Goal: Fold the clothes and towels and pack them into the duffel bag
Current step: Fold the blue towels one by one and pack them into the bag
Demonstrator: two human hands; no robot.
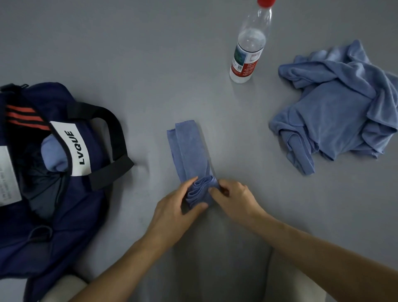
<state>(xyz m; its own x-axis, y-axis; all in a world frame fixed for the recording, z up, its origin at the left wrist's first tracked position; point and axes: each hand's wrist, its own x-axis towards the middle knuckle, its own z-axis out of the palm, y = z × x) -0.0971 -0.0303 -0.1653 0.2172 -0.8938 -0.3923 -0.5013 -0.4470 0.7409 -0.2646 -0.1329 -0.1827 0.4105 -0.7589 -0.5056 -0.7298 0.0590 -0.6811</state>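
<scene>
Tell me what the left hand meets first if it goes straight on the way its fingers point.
The rolled end of the folded towel, which the left hand is touching now; the right hand lies just beyond.

One duffel bag point(86, 204). One clear bottle point(247, 51), with one red cap point(266, 2). Two hands: a left hand point(176, 207) and a right hand point(234, 200). Blue cloth lies in three places: one folded towel point(189, 151) on the table point(129, 53), one rolled towel point(53, 155) inside the bag, and one crumpled heap point(336, 107) — a single piece or several, I cannot tell.
</scene>
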